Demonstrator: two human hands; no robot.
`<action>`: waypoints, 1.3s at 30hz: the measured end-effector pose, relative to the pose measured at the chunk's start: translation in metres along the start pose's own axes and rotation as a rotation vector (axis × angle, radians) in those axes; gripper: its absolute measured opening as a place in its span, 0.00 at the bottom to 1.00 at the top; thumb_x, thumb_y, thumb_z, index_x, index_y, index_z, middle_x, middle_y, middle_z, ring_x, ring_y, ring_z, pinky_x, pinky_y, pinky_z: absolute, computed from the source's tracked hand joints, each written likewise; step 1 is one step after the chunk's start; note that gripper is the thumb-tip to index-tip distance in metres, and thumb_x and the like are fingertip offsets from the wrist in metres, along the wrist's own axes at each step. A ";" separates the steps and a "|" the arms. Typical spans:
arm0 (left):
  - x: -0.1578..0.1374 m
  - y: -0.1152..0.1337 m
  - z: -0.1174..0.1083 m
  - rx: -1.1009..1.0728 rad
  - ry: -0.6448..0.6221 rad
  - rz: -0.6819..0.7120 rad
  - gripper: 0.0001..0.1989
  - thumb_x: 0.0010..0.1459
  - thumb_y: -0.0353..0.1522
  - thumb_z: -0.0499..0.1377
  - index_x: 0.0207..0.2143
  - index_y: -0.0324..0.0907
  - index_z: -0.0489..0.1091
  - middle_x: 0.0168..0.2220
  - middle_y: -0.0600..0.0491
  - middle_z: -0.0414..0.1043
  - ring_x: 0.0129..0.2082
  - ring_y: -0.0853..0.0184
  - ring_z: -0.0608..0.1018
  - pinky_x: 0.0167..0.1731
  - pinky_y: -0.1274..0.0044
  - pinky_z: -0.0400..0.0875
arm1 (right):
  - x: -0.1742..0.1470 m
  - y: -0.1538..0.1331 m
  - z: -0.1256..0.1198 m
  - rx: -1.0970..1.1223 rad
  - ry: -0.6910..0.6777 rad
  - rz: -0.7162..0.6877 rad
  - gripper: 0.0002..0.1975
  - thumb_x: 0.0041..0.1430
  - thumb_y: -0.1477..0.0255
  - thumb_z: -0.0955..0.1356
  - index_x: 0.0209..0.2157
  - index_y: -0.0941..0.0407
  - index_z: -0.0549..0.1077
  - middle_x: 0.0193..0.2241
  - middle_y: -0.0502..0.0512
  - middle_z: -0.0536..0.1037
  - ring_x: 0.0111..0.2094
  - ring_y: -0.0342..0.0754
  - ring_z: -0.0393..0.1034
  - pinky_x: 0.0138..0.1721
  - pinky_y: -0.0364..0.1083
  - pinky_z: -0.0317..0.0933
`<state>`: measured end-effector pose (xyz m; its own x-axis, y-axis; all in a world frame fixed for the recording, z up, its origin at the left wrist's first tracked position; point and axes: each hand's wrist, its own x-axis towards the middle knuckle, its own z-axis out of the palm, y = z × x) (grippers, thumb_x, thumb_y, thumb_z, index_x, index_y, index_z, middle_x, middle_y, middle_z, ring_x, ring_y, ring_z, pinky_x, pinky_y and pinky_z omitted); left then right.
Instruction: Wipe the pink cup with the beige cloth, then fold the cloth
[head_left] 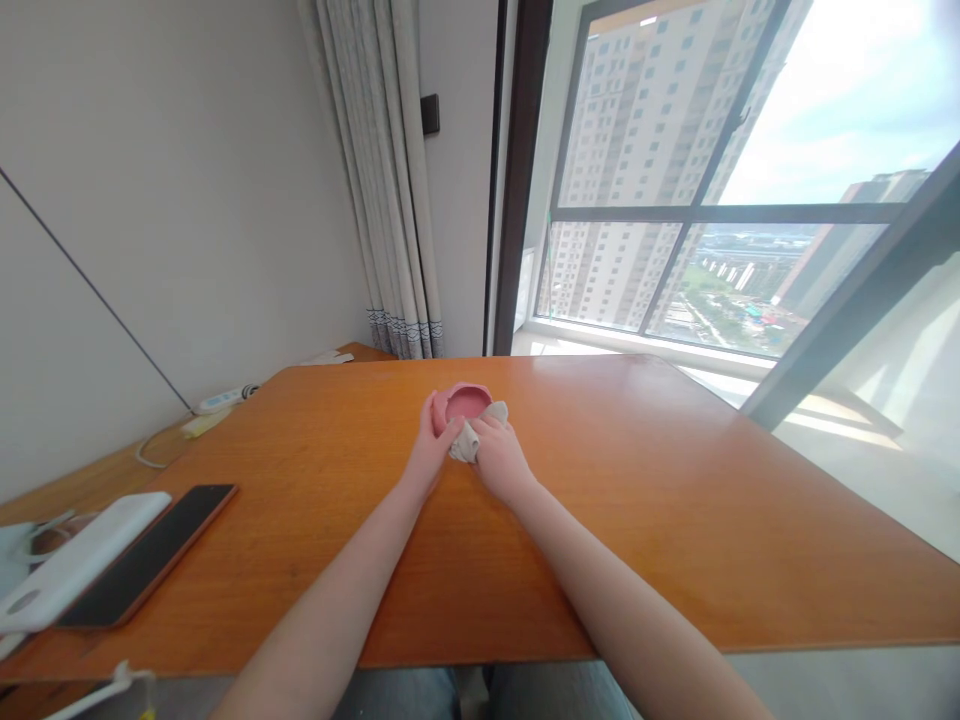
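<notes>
Centrally, on the orange wooden desk, toward its far edge: pink bowl, small and round, tipped so its open mouth faces the camera. Left hand curled around the bowl's left side, fingers wrapped on the rim, gripping it. Right hand closed on a crumpled grey cloth, pinching it between thumb and fingers and pressing it against the bowl's lower right rim. Cloth bunched between the two hands, touching bowl and both hands. Both forearms bare, stretched out from the near edge and converging at the bowl.

Off to the left, well apart from the hands: black phone lying flat, screen dark, just beside a white power bank, the two side by side at an angle near the desk's left corner. Farther back along the wall, white power strip with a pale cable looping onto the desk's edge. Another white cord end at the near-left corner, partly cut off by the frame.

Behind the desk: plain light wall, grey patterned curtain hanging in the corner, dark window frame next to it. Beyond the glass, tall apartment blocks and bright sky. Sunlight falling on the floor to the right.
</notes>
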<state>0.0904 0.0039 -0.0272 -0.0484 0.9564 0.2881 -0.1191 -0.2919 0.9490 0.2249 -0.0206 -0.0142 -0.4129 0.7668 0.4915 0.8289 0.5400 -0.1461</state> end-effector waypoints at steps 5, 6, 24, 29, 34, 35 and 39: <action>0.006 -0.005 -0.005 -0.008 0.053 0.015 0.27 0.57 0.42 0.55 0.57 0.47 0.55 0.61 0.50 0.55 0.60 0.64 0.61 0.56 0.72 0.58 | 0.003 -0.003 0.001 0.050 -0.023 -0.085 0.13 0.54 0.75 0.64 0.42 0.57 0.72 0.37 0.56 0.72 0.39 0.50 0.59 0.41 0.48 0.51; 0.008 -0.003 -0.008 0.002 0.053 0.031 0.26 0.57 0.42 0.54 0.57 0.47 0.56 0.61 0.50 0.56 0.60 0.64 0.61 0.57 0.73 0.58 | 0.004 -0.005 0.001 0.059 -0.020 -0.086 0.15 0.54 0.74 0.64 0.45 0.56 0.71 0.38 0.56 0.72 0.40 0.50 0.59 0.42 0.49 0.51; 0.026 0.018 -0.041 0.021 -0.033 -0.109 0.30 0.49 0.44 0.61 0.54 0.43 0.64 0.53 0.46 0.67 0.56 0.56 0.66 0.54 0.65 0.60 | 0.004 -0.005 0.000 -0.070 0.014 -0.232 0.09 0.58 0.79 0.61 0.32 0.57 0.72 0.31 0.54 0.72 0.39 0.49 0.60 0.41 0.49 0.48; 0.003 0.028 -0.011 -0.486 -0.203 -0.161 0.33 0.55 0.53 0.49 0.54 0.40 0.62 0.52 0.44 0.68 0.53 0.56 0.69 0.52 0.64 0.64 | 0.001 -0.006 0.001 -0.101 0.169 -0.128 0.09 0.59 0.78 0.61 0.30 0.57 0.71 0.29 0.55 0.71 0.36 0.49 0.58 0.39 0.50 0.47; -0.004 0.025 0.000 -0.423 -0.224 -0.159 0.30 0.49 0.36 0.63 0.55 0.44 0.61 0.52 0.47 0.68 0.52 0.58 0.70 0.52 0.67 0.63 | -0.001 -0.007 0.003 -0.070 0.207 -0.092 0.09 0.58 0.78 0.61 0.32 0.57 0.72 0.29 0.55 0.71 0.36 0.49 0.59 0.39 0.50 0.47; -0.001 0.025 -0.002 -0.405 -0.207 -0.160 0.29 0.49 0.35 0.63 0.54 0.43 0.62 0.51 0.47 0.69 0.51 0.58 0.71 0.51 0.67 0.64 | 0.000 -0.008 0.002 -0.056 0.204 -0.109 0.09 0.58 0.78 0.61 0.33 0.57 0.73 0.29 0.55 0.71 0.37 0.49 0.59 0.40 0.50 0.47; 0.010 0.031 -0.020 -0.356 -0.213 -0.159 0.23 0.52 0.36 0.60 0.50 0.40 0.67 0.49 0.46 0.71 0.50 0.58 0.72 0.50 0.68 0.65 | 0.002 -0.010 -0.006 0.007 0.163 -0.231 0.10 0.59 0.78 0.61 0.38 0.57 0.72 0.34 0.56 0.73 0.41 0.49 0.60 0.45 0.50 0.48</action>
<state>0.0662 0.0045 0.0029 0.1989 0.9600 0.1969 -0.4442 -0.0908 0.8913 0.2177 -0.0265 -0.0068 -0.5237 0.5575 0.6441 0.7170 0.6968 -0.0201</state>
